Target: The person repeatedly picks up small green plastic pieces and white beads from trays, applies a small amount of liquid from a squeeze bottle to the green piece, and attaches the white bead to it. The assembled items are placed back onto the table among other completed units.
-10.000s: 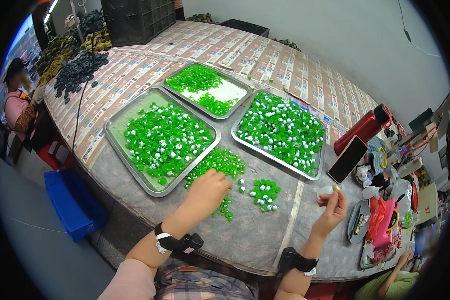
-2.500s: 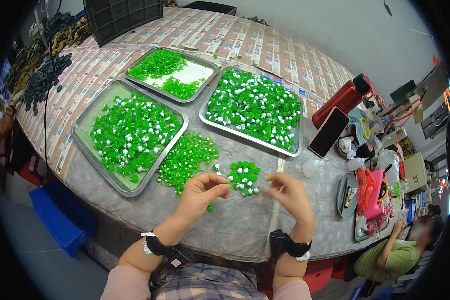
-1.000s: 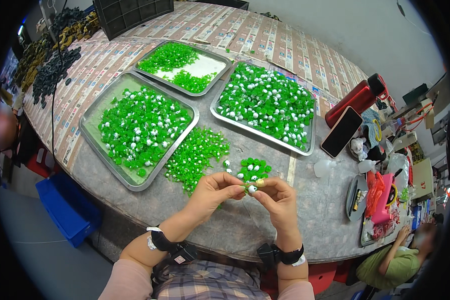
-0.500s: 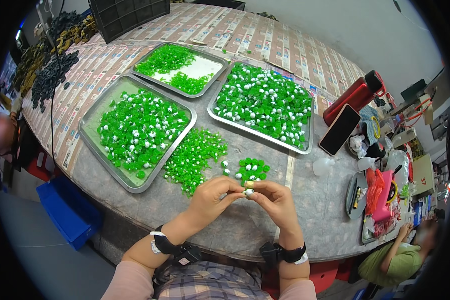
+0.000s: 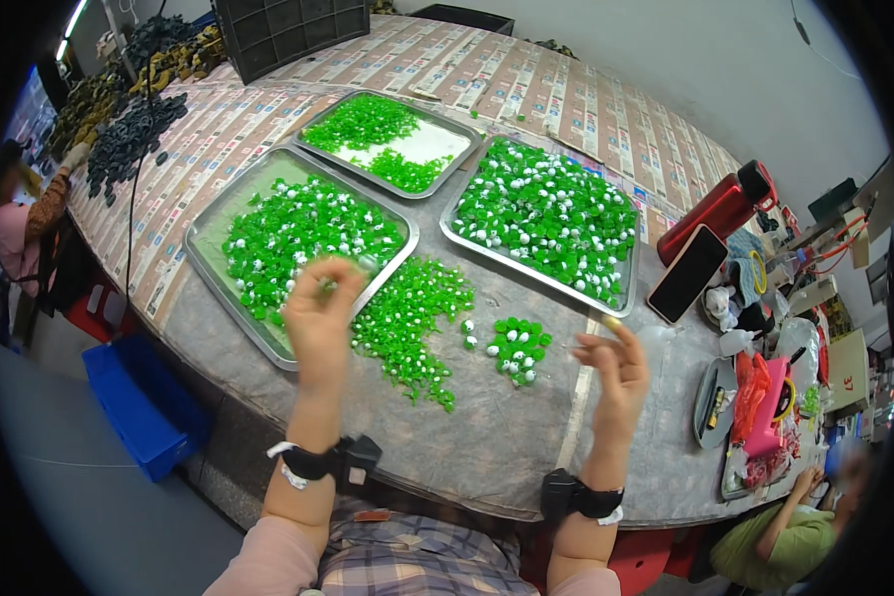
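Note:
My left hand point(image 5: 320, 313) is over the right side of the left metal tray point(image 5: 399, 260), fingers curled in a pinch and blurred by motion. A small pale blur shows at its fingertips; what it is I cannot make out. This tray holds green and white bead-like pieces point(image 5: 303, 233). My right hand point(image 5: 616, 382) is raised over the table below the right tray point(image 5: 536, 273), its fingers bent and apart, with yellowish tape on one fingertip. Between the hands lie a small cluster of green and white pieces point(image 5: 519, 348) and a spread pile of smaller green pieces point(image 5: 407, 318).
A third tray point(image 5: 447, 139) at the back holds small green pieces. On the right are a red bottle point(image 5: 705, 219), a phone point(image 5: 687, 273), a grey dish point(image 5: 710, 432) and a pink container point(image 5: 765, 412). A blue bin point(image 5: 134, 407) stands below left. Other people sit at both sides.
My hands were together over the small cluster, pinching a white piece. They have parted: the left moved up-left over the left tray, the right moved rightward. The view has shifted slightly.

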The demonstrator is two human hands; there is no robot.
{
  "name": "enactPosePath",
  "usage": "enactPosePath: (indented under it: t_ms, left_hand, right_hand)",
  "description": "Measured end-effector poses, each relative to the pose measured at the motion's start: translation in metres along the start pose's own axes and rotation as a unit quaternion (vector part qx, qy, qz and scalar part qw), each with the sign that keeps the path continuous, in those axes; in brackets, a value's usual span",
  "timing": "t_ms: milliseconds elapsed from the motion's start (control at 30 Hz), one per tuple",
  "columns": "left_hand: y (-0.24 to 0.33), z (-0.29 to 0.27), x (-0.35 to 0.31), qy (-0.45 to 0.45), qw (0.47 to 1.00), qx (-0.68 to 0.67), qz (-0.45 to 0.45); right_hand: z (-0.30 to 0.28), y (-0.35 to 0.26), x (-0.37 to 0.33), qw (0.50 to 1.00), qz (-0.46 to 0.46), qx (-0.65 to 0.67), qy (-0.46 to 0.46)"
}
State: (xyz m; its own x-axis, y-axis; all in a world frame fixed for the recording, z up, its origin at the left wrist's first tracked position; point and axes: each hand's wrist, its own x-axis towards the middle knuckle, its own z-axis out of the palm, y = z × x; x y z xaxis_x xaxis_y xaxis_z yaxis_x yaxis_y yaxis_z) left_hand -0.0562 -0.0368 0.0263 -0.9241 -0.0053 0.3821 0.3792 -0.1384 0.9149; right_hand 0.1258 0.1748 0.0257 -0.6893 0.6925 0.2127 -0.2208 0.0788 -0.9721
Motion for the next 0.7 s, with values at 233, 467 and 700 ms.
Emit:
enactPosePath:
  t_ms: [233, 467, 700]
  left_hand:
    - [0.000, 0.009, -0.015, -0.366, 0.870, 0.311, 0.108]
    - [-0.012, 0.022, -0.047, -0.480, 0.763, 0.391, 0.185]
    - [-0.008, 0.025, -0.034, -0.513, 0.793, 0.313, 0.103]
  right_hand:
    - [-0.039, -0.006, 0.009, 0.924, -0.165, -0.124, 0.322]
    - [-0.062, 0.004, 0.012, 0.921, -0.151, -0.125, 0.337]
    - [-0.077, 0.017, 0.018, 0.903, -0.140, -0.185, 0.363]
